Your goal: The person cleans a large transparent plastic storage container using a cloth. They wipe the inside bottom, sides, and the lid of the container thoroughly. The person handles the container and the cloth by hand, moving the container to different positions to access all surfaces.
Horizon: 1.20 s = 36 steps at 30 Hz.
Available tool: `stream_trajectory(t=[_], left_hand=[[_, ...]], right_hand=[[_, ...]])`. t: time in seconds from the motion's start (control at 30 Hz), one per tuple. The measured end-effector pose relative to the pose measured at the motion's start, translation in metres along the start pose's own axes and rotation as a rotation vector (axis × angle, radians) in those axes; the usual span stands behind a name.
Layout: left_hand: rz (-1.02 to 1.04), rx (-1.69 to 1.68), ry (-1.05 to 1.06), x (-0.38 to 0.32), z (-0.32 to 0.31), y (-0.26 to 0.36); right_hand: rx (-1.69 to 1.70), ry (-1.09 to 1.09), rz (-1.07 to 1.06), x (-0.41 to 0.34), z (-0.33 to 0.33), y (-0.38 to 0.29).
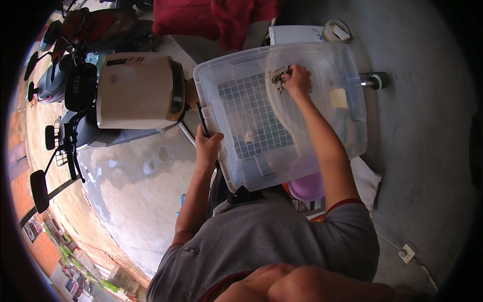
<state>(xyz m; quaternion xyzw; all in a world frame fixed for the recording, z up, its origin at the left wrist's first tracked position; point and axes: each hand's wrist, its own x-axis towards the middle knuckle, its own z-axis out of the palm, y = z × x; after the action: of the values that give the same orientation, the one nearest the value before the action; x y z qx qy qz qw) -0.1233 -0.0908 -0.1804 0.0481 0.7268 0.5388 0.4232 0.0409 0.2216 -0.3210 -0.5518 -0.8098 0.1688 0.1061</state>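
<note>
A large translucent plastic storage box (260,166) is right in front of me, tilted a little. My left hand (209,145) grips its left edge beside a black strip (202,120), perhaps a latch handle. My right hand (299,80) holds a crumpled grey-brown cloth (280,77) against the plastic of the box, toward its far side. A white wire grid (260,117) shows in or through the box; which of the two I cannot tell. A beige patch, perhaps a label (338,98), is on the right part.
Left stands a scooter with a beige top case (134,90) and mirrors (39,190). Dark red cloth (215,19) lies beyond the box. A roll of tape (336,31) lies far right. A purple basin (307,187) sits below the box. A socket with cable (407,253) is lower right.
</note>
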Motion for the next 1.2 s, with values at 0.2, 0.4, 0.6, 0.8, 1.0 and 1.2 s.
stream_trajectory(t=[0.2, 0.4, 0.6, 0.8, 1.0, 1.2], left_hand=[[0.056, 0.028, -0.012, -0.006, 0.004, 0.005], [0.075, 0.013, 0.002, -0.005, 0.007, 0.001], [0.125, 0.026, 0.005, -0.003, 0.007, -0.007], [0.158, 0.020, -0.020, -0.004, 0.012, -0.013], [0.111, 0.000, 0.035, -0.001, 0.006, -0.022], [0.074, -0.007, 0.019, -0.001, 0.007, -0.018]], right_hand=[[-0.174, 0.219, -0.060, -0.044, 0.039, -0.050], [-0.033, 0.125, -0.616, -0.084, 0.064, -0.081], [-0.253, 0.254, -0.304, -0.029, 0.055, -0.024], [-0.213, 0.280, -0.288, -0.018, 0.087, -0.005], [-0.104, 0.021, -0.468, -0.050, 0.064, -0.062], [-0.267, 0.224, -0.173, -0.042, 0.068, -0.036]])
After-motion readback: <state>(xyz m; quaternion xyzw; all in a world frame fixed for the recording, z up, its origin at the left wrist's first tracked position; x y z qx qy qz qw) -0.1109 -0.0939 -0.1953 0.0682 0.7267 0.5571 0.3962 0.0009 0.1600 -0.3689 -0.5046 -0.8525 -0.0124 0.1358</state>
